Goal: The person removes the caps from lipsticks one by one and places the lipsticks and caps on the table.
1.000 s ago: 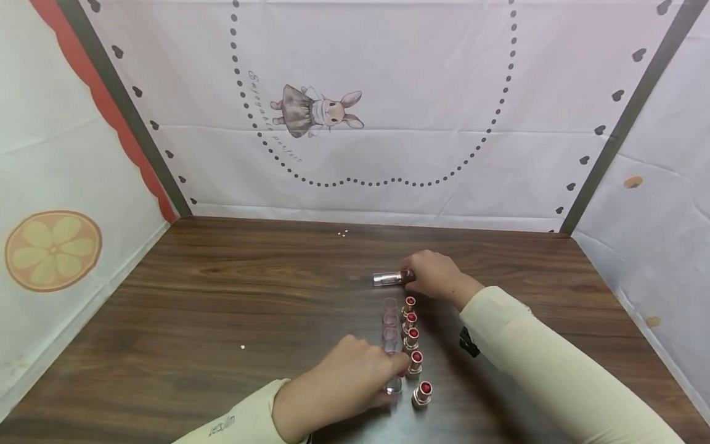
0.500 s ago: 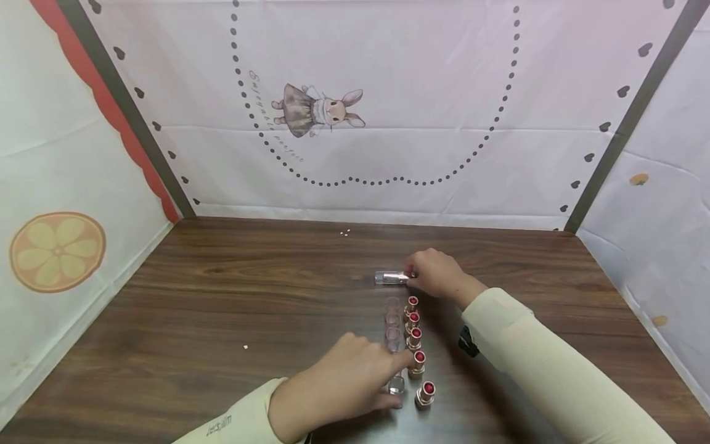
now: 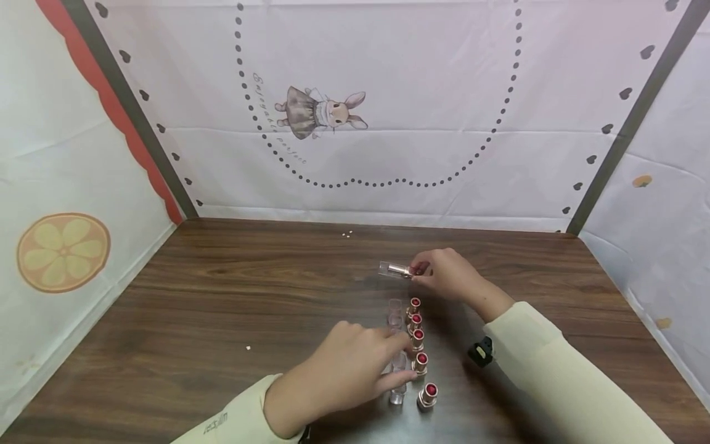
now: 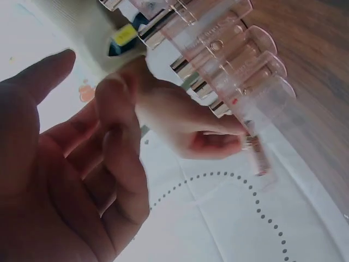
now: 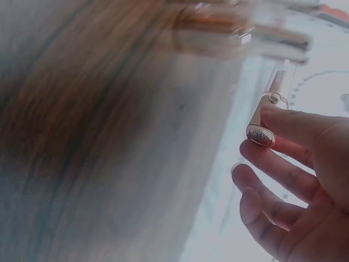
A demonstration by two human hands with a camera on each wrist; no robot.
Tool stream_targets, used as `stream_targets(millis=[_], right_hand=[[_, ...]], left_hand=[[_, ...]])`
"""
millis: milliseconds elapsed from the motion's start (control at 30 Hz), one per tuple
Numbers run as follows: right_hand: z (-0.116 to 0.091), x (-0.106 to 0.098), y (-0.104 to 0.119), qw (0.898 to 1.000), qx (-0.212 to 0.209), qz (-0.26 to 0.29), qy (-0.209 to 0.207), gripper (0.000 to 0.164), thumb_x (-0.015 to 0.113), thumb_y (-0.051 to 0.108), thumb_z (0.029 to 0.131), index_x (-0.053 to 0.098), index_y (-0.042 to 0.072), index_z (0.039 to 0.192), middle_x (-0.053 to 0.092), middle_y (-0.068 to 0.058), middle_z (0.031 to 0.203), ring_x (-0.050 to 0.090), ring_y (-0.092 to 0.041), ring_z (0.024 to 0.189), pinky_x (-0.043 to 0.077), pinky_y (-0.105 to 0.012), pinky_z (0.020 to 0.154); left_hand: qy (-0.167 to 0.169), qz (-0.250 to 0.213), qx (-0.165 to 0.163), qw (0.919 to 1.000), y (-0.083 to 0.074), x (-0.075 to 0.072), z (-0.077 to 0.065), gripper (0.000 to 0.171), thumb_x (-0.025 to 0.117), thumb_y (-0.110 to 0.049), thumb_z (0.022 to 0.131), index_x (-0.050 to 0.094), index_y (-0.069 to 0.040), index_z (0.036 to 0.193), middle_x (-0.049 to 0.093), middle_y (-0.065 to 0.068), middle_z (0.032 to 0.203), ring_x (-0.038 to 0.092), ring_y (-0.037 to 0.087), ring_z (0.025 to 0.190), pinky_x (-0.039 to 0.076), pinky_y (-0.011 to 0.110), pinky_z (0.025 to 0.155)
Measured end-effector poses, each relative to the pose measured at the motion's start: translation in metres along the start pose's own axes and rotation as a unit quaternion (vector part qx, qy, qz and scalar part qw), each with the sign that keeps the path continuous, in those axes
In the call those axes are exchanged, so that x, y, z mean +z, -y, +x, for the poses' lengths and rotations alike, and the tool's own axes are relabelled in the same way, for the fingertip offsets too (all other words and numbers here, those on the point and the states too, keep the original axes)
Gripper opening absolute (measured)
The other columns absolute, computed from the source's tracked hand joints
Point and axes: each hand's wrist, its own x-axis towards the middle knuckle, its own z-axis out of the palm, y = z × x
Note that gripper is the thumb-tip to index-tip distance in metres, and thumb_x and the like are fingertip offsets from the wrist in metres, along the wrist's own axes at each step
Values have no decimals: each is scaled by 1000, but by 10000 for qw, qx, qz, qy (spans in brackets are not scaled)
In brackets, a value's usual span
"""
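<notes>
My right hand (image 3: 452,274) pinches a lipstick (image 3: 399,270) by its base, lying nearly level behind the rows. A clear cap covers its far end, pointing left in the head view. The right wrist view shows thumb and fingers on the gold base of this lipstick (image 5: 264,117). My left hand (image 3: 344,370) hovers beside the rows, thumb and forefinger apart, holding nothing. Several uncapped red lipsticks (image 3: 427,396) stand upright in a line. Left of them runs a line of clear caps (image 3: 396,396), partly hidden by the left hand.
The dark wood table (image 3: 266,283) meets a white printed cloth wall (image 3: 432,111) at the back. Small white bits (image 3: 347,234) lie near that wall, and one white speck (image 3: 248,348) lies farther left. A black wrist device (image 3: 481,351) sits under the right sleeve.
My left hand has come away from the front clear cap, and its thumb and forefinger have spread. My right hand has shifted slightly right and tilted the lipstick.
</notes>
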Motion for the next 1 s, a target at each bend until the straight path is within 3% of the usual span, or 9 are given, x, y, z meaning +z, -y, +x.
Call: stream_targets(millis=[100, 233, 433, 667, 1000], right_hand=[[-10, -6, 5, 9996, -111, 209, -147, 9, 76, 15, 88, 74, 10, 95, 75, 0, 84, 68, -14, 75, 54, -32, 69], [-26, -12, 13, 9985, -283, 345, -325, 10, 77, 15, 87, 75, 11, 96, 74, 2, 85, 67, -12, 73, 51, -26, 63], [-50, -16, 29, 9956, -643, 271, -626, 12, 77, 15, 87, 75, 12, 98, 74, 3, 88, 65, -8, 76, 55, -30, 68], [-78, -17, 47, 9913, -916, 214, -926, 15, 79, 19, 86, 75, 17, 100, 71, 10, 89, 64, -9, 79, 52, -24, 69], [-99, -14, 59, 9856, -1177, 155, -1201, 18, 81, 21, 85, 75, 20, 102, 68, 14, 89, 63, -7, 83, 54, -26, 72]], left_hand=[[-469, -5, -50, 9989, 2, 0, 2, 26, 68, -52, 90, 69, -27, 97, 66, -13, 86, 53, 3, 51, 29, 20, 44], [-1058, -107, -255, 9940, 4, 0, 5, 23, 72, -47, 88, 67, -25, 94, 58, -10, 85, 48, 2, 49, 27, 18, 43], [-1528, -136, -798, 9849, 9, -4, 7, 30, 74, -40, 87, 64, -22, 109, 60, 0, 106, 42, 1, 48, 27, 16, 42], [-1604, 70, -1127, 9806, 12, -7, 8, 46, 74, -39, 88, 59, -23, 128, 58, 4, 124, 37, 2, 44, 24, 16, 41], [-1499, 203, -939, 9840, 12, -4, 8, 34, 73, -37, 90, 66, -23, 119, 67, -1, 108, 49, 4, 47, 29, 18, 41]])
